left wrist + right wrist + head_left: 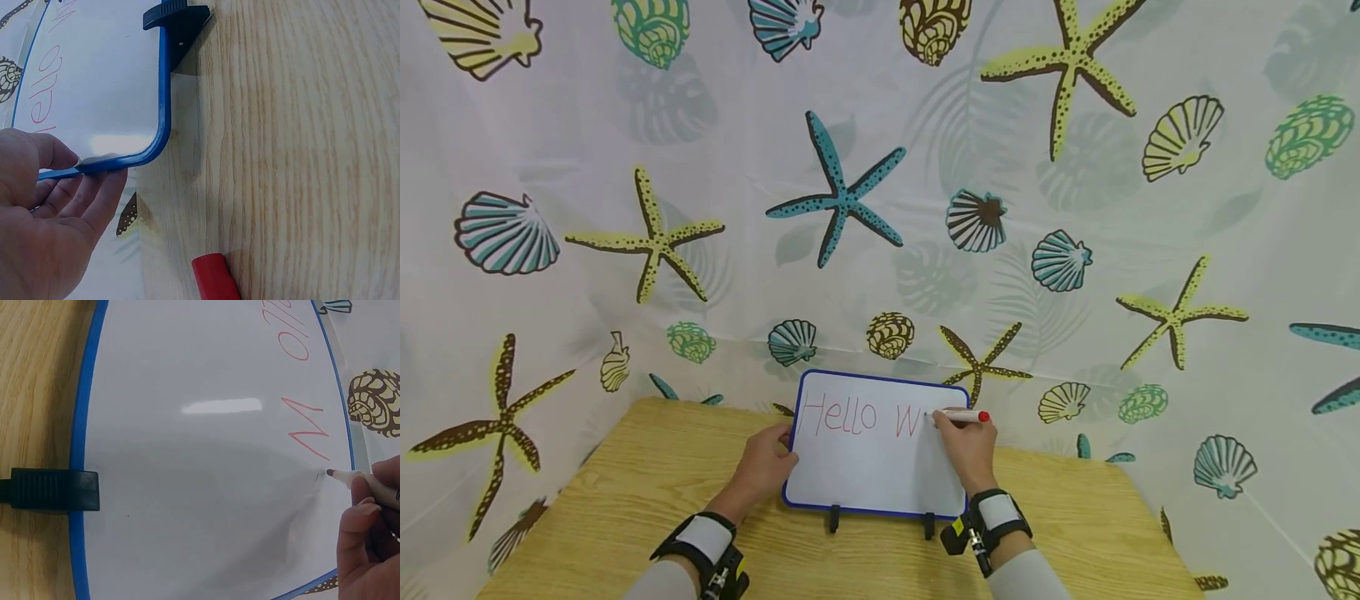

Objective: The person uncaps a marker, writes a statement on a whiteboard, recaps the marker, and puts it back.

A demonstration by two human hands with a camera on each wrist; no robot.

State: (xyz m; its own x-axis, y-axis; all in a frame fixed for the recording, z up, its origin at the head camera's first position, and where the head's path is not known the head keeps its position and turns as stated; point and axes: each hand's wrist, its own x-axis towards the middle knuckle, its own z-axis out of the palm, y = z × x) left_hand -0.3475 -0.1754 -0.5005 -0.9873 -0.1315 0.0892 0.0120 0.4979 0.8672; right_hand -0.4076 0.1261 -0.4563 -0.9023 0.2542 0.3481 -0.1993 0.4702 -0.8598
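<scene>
From where I stand, a rectangular whiteboard with a blue rim and rounded corners [865,475] is propped up near the back edge of the wood-grained tabletop [1060,517], about midway between its left and right edges. Two black plastic feet [834,518] clasp the board's bottom edge.

The person's left hand [766,462] grips the board's left side, thumb on the front and fingers behind. The right hand [970,450] pinches a slim white marker with a red end [962,415] at the board's upper right, its tip just beside the W of the thin red lettering "Hello W" [838,417]. Whether the tip touches the surface, I can't tell.

On the tabletop near the left hand lies a red, blunt-ended piece [215,276], partly cut off from sight. White cloth printed with starfish and shells [737,275] hangs beyond the tabletop's back edge.
</scene>
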